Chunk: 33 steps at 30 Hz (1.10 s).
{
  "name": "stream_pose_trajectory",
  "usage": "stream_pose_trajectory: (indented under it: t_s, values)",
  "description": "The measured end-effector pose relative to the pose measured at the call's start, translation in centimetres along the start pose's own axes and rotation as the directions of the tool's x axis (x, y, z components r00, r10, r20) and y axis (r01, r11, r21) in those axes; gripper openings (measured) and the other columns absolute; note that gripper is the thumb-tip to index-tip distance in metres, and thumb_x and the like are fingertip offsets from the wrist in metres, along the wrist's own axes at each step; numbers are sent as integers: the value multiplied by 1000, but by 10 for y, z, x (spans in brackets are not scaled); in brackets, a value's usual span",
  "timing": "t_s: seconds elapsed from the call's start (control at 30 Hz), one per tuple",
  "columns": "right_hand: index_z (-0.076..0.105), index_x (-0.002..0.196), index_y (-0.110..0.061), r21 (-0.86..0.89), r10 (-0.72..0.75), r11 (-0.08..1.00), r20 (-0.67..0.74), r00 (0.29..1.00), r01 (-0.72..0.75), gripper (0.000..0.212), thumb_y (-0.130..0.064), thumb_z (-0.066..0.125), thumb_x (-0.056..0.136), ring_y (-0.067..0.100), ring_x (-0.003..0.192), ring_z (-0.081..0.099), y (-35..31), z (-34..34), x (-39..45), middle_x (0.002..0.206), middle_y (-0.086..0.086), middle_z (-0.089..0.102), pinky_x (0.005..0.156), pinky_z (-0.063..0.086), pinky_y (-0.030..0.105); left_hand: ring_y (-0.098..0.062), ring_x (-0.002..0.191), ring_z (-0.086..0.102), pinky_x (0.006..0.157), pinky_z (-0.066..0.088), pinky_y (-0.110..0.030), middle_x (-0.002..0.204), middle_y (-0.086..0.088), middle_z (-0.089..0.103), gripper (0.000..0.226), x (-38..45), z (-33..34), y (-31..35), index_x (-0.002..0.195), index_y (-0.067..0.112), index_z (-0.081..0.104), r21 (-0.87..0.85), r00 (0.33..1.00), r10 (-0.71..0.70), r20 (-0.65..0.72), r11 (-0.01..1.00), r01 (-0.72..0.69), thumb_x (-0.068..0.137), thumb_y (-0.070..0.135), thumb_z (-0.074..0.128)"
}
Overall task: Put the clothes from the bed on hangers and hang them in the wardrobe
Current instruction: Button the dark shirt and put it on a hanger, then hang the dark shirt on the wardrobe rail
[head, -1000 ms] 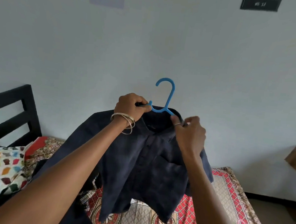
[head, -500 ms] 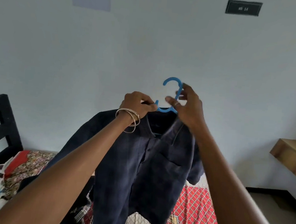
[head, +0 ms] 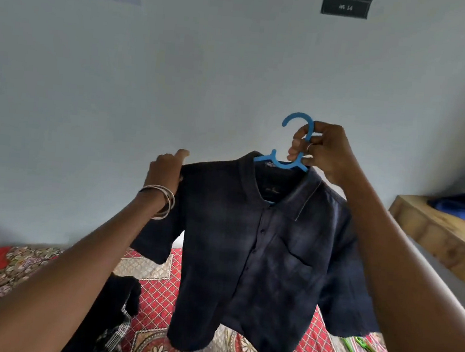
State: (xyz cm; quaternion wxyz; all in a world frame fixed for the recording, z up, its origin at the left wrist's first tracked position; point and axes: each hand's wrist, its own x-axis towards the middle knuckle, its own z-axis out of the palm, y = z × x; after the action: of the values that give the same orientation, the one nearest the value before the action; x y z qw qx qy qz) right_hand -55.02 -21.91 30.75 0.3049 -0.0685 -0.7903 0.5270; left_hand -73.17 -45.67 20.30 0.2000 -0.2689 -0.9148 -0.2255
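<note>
Both forearms are bare to the frame's lower edge, with no sleeve showing. The left wrist carries a loose stack of thin metal bangles, silver and pale gold, some lying crossed over one another. On the right hand a slim silver ring circles one finger.
</note>
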Motion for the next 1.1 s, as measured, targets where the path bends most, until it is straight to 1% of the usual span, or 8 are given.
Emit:
stream_pose_trajectory:
  t_s: [0.17, 0.27, 0.4, 0.53, 0.6, 0.77, 0.93, 1.1]
  values:
    - [59, 91, 0, -141, 46, 989, 70, 996, -35, 12, 11, 56, 90, 24, 67, 68, 2, -38, -29, 76, 15, 64, 61, 54, 27, -41, 96, 59, 86, 50, -43, 106, -24, 59, 46, 16, 5, 15, 123, 12, 57, -118, 1000, 12, 6, 993, -12, 82, -9, 51]
    - [59, 88, -1, -81, 30, 996, -50, 998, -34, 15, 13, 57, 88, 26, 67, 67, 2, -61, -46, 75, 16, 63, 62, 57, 30, -42, 93, 60, 85, 52, -43, 102, -22, 61, 37, 22, 13, 42, 104, 11, 66, -163, 999, -4, 53, 987, 12, 80, -6, 44]
    - [57, 88, 1, 5, 41, 999, -260, 965, -41, 24, 23, 48, 86, 24, 59, 61, 4, -98, -78, 75, 20, 57, 58, 55, 31, -32, 115, 54, 95, 40, -42, 122, -7, 62, 58, 15, 15, 110, 119, 23, 64, -261, 991, 133, -18, 956, -134, 72, -9, 49]
    - [57, 82, 0, 24, 40, 999, -379, 925, -34, 27, 25, 46, 84, 29, 62, 60, -9, -138, -117, 68, 14, 59, 67, 58, 43, -14, 117, 57, 106, 37, -39, 124, 7, 62, 47, -23, 1, 206, 130, 33, 55, -636, 859, 509, 59, 682, -361, 84, 29, 63]
    - [57, 81, 0, -14, 30, 999, -421, 907, -39, 29, 26, 44, 82, 30, 64, 59, -24, -158, -140, 65, 11, 59, 68, 58, 47, -14, 116, 58, 106, 36, -45, 122, 8, 64, 56, -42, -6, 253, 128, 39, 54, -634, 778, 613, 137, 658, -406, 75, 52, 62]
    - [53, 81, -1, -154, -80, 988, -576, 814, -12, 34, 28, 35, 78, 26, 59, 57, -93, -224, -234, 65, 14, 54, 49, 49, 27, -18, 92, 66, 90, 50, -38, 98, -1, 73, 34, -105, -34, 372, 106, 22, 72, -782, 790, 591, -163, 412, -469, 72, 25, 74]
    - [55, 87, 2, -340, -212, 939, -690, 692, -51, 41, 26, 29, 66, 32, 65, 62, -163, -300, -362, 75, 24, 59, 56, 55, 35, -15, 85, 66, 84, 51, -31, 94, 1, 73, 30, -213, -90, 492, 100, 20, 74, -793, 727, 566, -389, 196, -577, 72, 31, 75]
    - [57, 78, -1, -395, -244, 894, -824, 511, -210, 35, 25, 34, 70, 33, 64, 65, -219, -370, -508, 70, 19, 63, 57, 56, 37, -17, 84, 65, 80, 52, -37, 94, 2, 72, 35, -345, -144, 597, 103, 22, 72, -818, 605, 692, -394, 37, -574, 71, 35, 79]
